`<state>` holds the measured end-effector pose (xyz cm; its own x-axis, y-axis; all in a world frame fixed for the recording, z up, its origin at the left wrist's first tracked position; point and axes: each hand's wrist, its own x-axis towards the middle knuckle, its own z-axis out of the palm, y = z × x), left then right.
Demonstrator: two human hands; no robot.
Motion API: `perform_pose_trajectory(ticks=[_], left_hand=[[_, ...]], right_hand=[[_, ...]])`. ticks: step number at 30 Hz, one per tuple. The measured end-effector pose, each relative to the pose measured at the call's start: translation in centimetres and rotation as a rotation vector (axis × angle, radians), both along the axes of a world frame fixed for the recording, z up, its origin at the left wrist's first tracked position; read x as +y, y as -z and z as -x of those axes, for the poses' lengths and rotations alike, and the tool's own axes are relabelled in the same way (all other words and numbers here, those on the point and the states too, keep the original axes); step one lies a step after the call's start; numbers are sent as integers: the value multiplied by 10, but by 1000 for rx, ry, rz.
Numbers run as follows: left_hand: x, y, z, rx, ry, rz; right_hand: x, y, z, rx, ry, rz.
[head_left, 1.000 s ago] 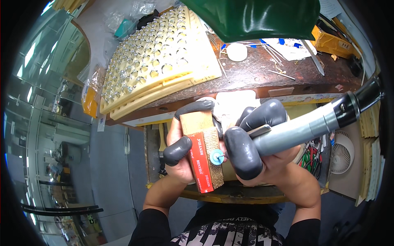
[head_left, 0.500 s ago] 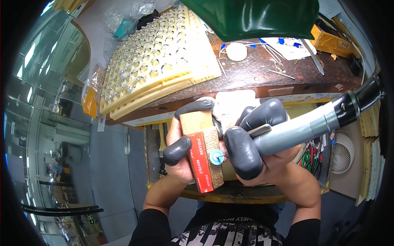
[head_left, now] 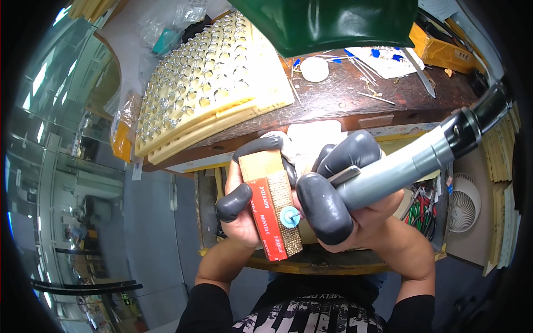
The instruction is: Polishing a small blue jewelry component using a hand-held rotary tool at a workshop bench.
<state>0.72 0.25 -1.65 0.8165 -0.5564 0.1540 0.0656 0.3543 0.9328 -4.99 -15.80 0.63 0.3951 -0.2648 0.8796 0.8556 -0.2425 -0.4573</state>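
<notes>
My left hand (head_left: 240, 204), with black rubber caps on thumb and forefinger, grips a small block (head_left: 273, 204) with a tan wooden top, a red side and a rough gritty face. My right hand (head_left: 355, 208), also wearing black finger caps, is wrapped around a grey rotary handpiece (head_left: 408, 162) that runs up to the right into a black hose. A small light-blue wheel (head_left: 288, 216) on the tool's tip touches the gritty face of the block. Both hands are held close to my chest, in front of the bench edge.
A brown wooden bench (head_left: 355, 100) lies ahead, with stacked cream trays (head_left: 205, 83) holding several small metal pieces at left. A green lamp shade (head_left: 327, 22) hangs above. A white round dish (head_left: 314, 69), thin tools, papers and a small white fan (head_left: 463, 202) sit to the right.
</notes>
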Motion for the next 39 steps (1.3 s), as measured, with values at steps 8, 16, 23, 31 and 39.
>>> perform_pose_trajectory(ticks=[8, 16, 23, 31, 39], left_hand=[[-15, -18, 13, 279, -103, 160], [-7, -21, 12, 231, 51, 178], [-2, -25, 12, 193, 127, 185], [-4, -26, 12, 181, 95, 167], [-5, -25, 12, 177, 74, 152]], right_hand=[[3, -2, -2, 21, -22, -58], [-3, 2, -1, 44, 22, 59], [0, -2, -7, -7, -1, 70], [5, -3, -8, -34, -25, -1], [2, -2, -8, -23, -24, 27]])
